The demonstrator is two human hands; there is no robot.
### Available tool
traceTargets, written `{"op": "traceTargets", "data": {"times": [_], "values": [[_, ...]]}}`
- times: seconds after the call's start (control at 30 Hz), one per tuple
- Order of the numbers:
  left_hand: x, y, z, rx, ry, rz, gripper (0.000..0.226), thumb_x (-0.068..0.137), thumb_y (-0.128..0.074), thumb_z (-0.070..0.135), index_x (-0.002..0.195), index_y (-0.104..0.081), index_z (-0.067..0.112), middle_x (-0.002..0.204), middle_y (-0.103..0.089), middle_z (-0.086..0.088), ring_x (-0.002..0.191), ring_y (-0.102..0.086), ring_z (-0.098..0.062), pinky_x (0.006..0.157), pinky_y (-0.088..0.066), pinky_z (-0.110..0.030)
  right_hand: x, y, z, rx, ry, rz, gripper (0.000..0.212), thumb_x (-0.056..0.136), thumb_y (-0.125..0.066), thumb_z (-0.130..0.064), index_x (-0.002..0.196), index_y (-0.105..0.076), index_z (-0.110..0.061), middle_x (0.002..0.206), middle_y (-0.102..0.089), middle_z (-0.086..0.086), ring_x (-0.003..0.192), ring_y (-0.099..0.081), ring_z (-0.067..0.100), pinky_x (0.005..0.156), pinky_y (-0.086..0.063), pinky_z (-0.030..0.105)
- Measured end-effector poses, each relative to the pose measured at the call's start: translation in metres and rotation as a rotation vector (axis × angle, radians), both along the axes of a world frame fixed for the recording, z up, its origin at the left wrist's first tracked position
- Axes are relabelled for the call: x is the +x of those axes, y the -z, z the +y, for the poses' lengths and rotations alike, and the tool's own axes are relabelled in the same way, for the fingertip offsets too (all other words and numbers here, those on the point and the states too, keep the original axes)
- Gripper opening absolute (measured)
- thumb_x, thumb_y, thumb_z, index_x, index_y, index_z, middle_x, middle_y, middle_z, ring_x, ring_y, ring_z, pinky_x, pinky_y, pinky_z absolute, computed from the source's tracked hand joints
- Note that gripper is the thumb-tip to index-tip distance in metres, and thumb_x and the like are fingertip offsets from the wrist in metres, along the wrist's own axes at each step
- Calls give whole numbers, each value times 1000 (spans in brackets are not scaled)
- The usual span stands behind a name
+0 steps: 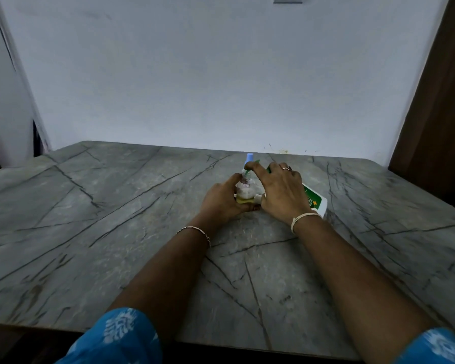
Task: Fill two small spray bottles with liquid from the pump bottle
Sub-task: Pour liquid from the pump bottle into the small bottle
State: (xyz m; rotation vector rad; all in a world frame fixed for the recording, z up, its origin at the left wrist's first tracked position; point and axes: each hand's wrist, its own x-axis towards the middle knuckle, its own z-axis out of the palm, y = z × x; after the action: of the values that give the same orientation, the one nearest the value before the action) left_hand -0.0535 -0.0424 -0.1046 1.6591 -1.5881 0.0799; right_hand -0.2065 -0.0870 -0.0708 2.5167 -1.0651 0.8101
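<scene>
Your left hand (222,198) holds a small clear plastic spray bottle (243,189), which stands upright on the grey marble-patterned desk (116,232), past the middle and a little to the right. That grip is closed round the bottle, with the thumb up along its left side and the fingers curled in at its base. A shallow layer of yellowish liquid sits in the bottom of the bottle. Above that it looks cloudy.

Your right hand (281,191) lies over a white pump bottle with a green label (314,199). The bottle is tilted, its base low to the right beside your wrist and its top leaning toward the small bottle. This grip is curled over the bottle's upper part, and the forefinger (251,168) stretches left over the small bottle's neck. A sliver of the green pump head (256,161) shows just past that finger. You cannot tell whether its spout touches the small bottle's mouth.

Right behind the fingertip a pale blue cap (249,156) sticks up, and your hands hide what it sits on.

You wear a ring (286,168) on the right hand, a pale thread band (304,218) on the right wrist and a thin metal bangle (195,229) on the left. Blue printed sleeves (121,334) cover your upper arms. A white wall (221,74) rises behind the desk.
</scene>
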Motion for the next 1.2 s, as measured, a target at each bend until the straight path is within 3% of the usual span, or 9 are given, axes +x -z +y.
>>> {"op": "traceTargets", "data": {"times": [0.17,0.33,0.6,0.97,1.2], "values": [[0,-1,0,8,-6,-8,78,62,-80,56,127,-47,28,101,-70,3,88,-66,-16,69,-44,-21,-7,1,-5,-40,-4,66,94,83,-71,-40,147,-2,-50,114,-53,11,113,-48,30,92,-41,46],[0,0,0,3,-6,3,78,61,-80,55,127,-48,28,105,-70,5,90,-66,-16,71,-45,-21,-6,1,-4,-20,10,50,82,81,-72,-36,144,-21,-42,117,-53,10,115,-48,31,94,-40,47],[1,2,-2,8,-9,-3,82,62,-80,55,131,-46,25,108,-69,1,91,-66,-18,74,-47,-24,3,-1,-1,-19,32,14,75,76,-72,-27,137,-31,-35,115,-55,11,113,-50,33,93,-42,49],[1,3,-3,22,-32,-15,88,62,-79,57,135,-43,25,110,-69,1,94,-65,-19,79,-51,-28,-6,2,-4,-1,-16,15,82,80,-72,-33,144,-22,-44,114,-56,10,114,-51,32,94,-42,47],[1,3,-3,-2,-20,-3,82,62,-79,55,132,-45,27,109,-69,2,93,-66,-18,73,-45,-21,-5,-1,-3,-2,0,31,79,79,-70,-28,141,-23,-41,113,-56,10,113,-50,33,93,-42,47]]}}
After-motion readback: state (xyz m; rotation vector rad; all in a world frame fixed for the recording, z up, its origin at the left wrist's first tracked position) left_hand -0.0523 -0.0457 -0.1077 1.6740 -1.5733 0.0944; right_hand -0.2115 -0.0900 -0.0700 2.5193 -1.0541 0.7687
